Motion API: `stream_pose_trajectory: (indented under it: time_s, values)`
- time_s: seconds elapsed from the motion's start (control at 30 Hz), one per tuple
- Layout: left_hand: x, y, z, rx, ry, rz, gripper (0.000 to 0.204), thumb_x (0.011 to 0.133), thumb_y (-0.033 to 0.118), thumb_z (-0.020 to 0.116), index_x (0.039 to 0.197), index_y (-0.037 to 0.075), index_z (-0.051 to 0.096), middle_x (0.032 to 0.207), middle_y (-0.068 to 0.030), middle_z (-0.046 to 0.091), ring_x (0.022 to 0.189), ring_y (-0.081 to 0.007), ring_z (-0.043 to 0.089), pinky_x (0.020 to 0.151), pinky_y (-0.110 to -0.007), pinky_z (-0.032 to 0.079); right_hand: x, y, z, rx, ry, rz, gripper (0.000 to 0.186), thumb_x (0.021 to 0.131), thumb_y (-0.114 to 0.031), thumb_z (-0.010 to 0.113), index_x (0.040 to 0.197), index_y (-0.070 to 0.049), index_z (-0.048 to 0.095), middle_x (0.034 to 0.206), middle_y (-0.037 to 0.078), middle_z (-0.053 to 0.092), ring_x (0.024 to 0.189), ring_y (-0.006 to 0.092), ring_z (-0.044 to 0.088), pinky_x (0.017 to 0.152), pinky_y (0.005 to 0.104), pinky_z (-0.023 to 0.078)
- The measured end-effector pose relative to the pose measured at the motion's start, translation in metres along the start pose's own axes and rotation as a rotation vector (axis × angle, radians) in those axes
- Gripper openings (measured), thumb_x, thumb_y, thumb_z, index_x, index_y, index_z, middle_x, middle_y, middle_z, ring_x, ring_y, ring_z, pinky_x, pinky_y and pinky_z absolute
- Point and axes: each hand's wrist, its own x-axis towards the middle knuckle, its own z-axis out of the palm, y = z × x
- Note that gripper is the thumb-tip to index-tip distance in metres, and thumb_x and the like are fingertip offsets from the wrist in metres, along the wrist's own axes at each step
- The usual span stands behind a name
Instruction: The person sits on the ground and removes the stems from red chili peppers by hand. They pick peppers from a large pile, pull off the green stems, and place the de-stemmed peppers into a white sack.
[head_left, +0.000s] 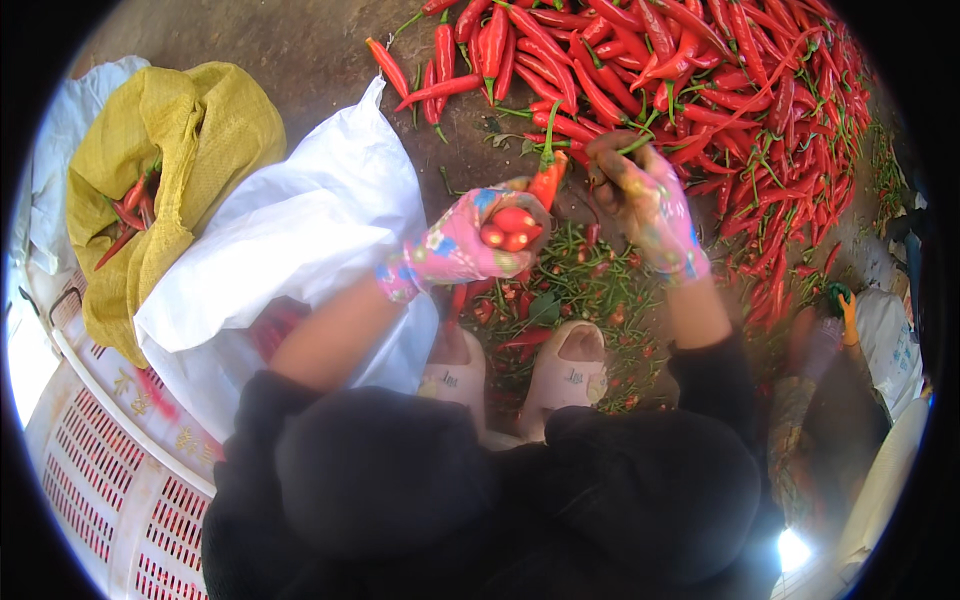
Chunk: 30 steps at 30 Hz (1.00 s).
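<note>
My left hand, in a pink flowered glove with bare fingertips, is closed around several red chili peppers. Their rounded ends face me, and one orange-red chili with a long green stem sticks up beyond the fingers. To its right, my right hand, in a matching glove, is slightly blurred. Its fingers are bent together at a green chili stem, near the edge of the chili pile. Beneath both hands lie loose green stems with small red bits.
A white sack lies open at my left, beside a yellow woven bag holding some chilies. Nearer is a pale slatted plastic basket. My light slippers stand by the stems. Another person's gloved hand shows at right.
</note>
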Motion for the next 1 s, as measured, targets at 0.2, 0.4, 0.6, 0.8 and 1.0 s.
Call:
stream_pose_trajectory:
  time_s: [0.2, 0.4, 0.6, 0.8, 1.0]
  values:
    - [-0.001, 0.012, 0.017, 0.737, 0.154, 0.011, 0.031, 0.062, 0.01, 0.069, 0.092, 0.004, 0.062, 0.111, -0.0196, 0.052, 0.09, -0.0392, 0.058, 0.077, -0.04, 0.048, -0.017, -0.003, 0.015, -0.565, -0.036, -0.094, 0.027, 0.079, -0.021, 0.067, 0.095, 0.0, 0.061, 0.079, 0.009, 0.065, 0.071, 0.0103, 0.058, 0.066, 0.0281, 0.048]
    - [-0.001, 0.019, 0.025, 0.916, 0.213, -0.039, 0.033, 0.063, 0.007, 0.068, 0.095, 0.003, 0.063, 0.113, -0.0192, 0.052, 0.09, -0.0361, 0.059, 0.072, -0.042, 0.051, -0.02, -0.005, 0.03, -0.596, 0.005, -0.107, 0.025, 0.081, -0.021, 0.064, 0.098, -0.002, 0.064, 0.077, 0.01, 0.065, 0.069, 0.0116, 0.059, 0.066, 0.029, 0.048]
    - [-0.005, 0.019, 0.031, 1.041, 0.169, -0.082, 0.031, 0.065, 0.006, 0.065, 0.096, 0.004, 0.063, 0.111, -0.0173, 0.051, 0.089, -0.0349, 0.059, 0.069, -0.042, 0.05, -0.021, -0.01, 0.026, -0.428, -0.046, 0.176, 0.024, 0.086, -0.023, 0.061, 0.093, 0.0, 0.064, 0.07, 0.006, 0.062, 0.059, 0.0099, 0.054, 0.055, 0.0257, 0.044]
    - [-0.006, 0.013, 0.032, 0.83, 0.225, -0.058, 0.031, 0.067, 0.008, 0.064, 0.097, 0.004, 0.062, 0.109, -0.0176, 0.051, 0.087, -0.0346, 0.059, 0.07, -0.042, 0.049, -0.012, 0.032, 0.018, 0.477, 0.013, 0.395, 0.02, 0.089, -0.024, 0.059, 0.092, -0.005, 0.06, 0.072, 0.002, 0.059, 0.054, 0.0066, 0.051, 0.045, 0.0163, 0.039]
    - [-0.008, -0.002, 0.023, 0.699, 0.321, -0.021, 0.029, 0.063, 0.008, 0.066, 0.092, 0.006, 0.063, 0.106, -0.0179, 0.054, 0.09, -0.0357, 0.057, 0.075, -0.041, 0.048, -0.027, 0.035, -0.027, 0.155, -0.127, 0.11, 0.021, 0.089, -0.027, 0.058, 0.092, -0.007, 0.059, 0.079, 0.001, 0.057, 0.061, 0.0095, 0.053, 0.05, 0.0219, 0.043]
